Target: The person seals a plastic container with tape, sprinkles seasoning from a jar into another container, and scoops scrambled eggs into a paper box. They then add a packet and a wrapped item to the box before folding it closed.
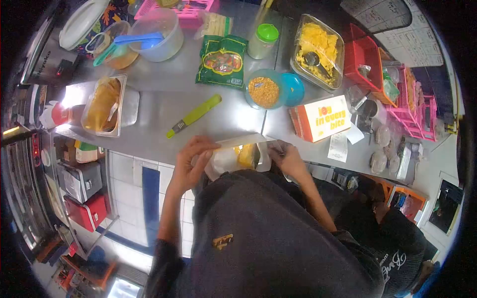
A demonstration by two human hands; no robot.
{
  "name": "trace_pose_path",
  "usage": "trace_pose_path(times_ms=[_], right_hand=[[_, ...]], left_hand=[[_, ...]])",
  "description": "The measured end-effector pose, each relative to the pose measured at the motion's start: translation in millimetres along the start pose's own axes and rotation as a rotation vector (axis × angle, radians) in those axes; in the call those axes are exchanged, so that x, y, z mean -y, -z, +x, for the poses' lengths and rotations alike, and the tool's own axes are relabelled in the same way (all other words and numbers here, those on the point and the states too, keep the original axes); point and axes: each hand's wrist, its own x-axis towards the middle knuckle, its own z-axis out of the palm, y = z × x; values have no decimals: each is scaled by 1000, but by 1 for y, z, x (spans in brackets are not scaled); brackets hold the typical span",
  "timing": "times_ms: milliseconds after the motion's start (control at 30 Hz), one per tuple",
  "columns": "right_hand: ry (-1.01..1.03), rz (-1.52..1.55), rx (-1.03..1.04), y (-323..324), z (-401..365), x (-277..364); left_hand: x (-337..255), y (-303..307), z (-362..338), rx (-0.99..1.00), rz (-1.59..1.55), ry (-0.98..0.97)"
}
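A white paper wrapper (226, 161) with a yellow food piece (245, 155) inside is held close to my body at the counter's front edge. My left hand (194, 160) pinches its left upper edge between thumb and fingers. On the other side, my right hand (288, 158) grips the right edge, its fingertips partly hidden. Beyond the wrapper, a green and grey cutter or knife (195, 116) lies on the metal counter (154, 107). The white and orange box (322, 119) stands beyond my right hand.
A green packet (222, 60), a blue bowl of yellow bits (265, 91) and a tray of yellow food (318, 52) stand farther back. At left is a metal tray with wrapped food (104, 105). Another person's dark clothing (392, 238) shows at lower right.
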Motion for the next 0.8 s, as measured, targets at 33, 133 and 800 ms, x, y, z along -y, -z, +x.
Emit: trace_pose_path(times_ms=[33, 133, 800], right_hand=[[3, 0, -3, 15, -1, 3], [4, -17, -17, 51, -6, 32], [344, 204, -176, -52, -20, -8]], left_hand=[[-2, 1, 1, 0, 1, -4], [-8, 3, -4, 74, 61, 15], [73, -58, -60, -182, 206, 267]])
